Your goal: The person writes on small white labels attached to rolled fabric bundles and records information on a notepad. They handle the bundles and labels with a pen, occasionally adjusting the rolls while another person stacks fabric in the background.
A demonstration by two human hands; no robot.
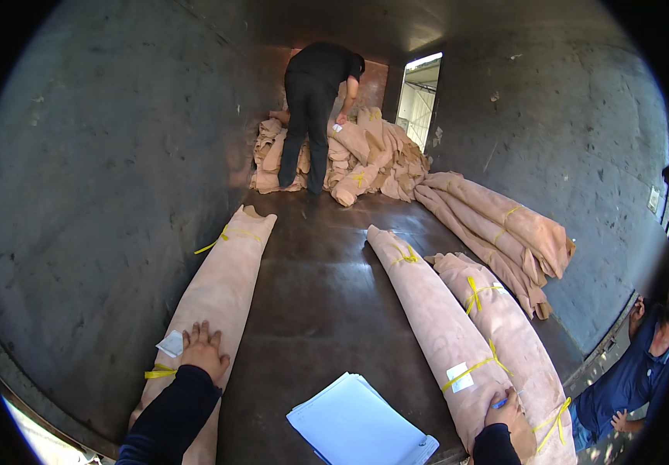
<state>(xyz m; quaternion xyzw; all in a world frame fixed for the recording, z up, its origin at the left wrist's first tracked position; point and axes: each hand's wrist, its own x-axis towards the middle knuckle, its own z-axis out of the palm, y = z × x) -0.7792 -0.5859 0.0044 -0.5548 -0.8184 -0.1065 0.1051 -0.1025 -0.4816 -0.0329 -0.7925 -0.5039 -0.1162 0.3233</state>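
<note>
My left hand lies with its fingers apart on a long pale-pink hide roll at the left. Beside its fingers is a white paper tag, and a yellow tie wraps the roll just below. My right hand is closed around a blue pen and rests on another hide roll. Its white tag sits under a yellow tie just above that hand. A stack of white papers lies on the floor between my hands, a blue edge showing beneath.
A third tied roll lies against the right one. Farther right are more rolls. At the back, a person in dark clothes bends over a heap of hides. Another person in blue stands outside the dark metal wall.
</note>
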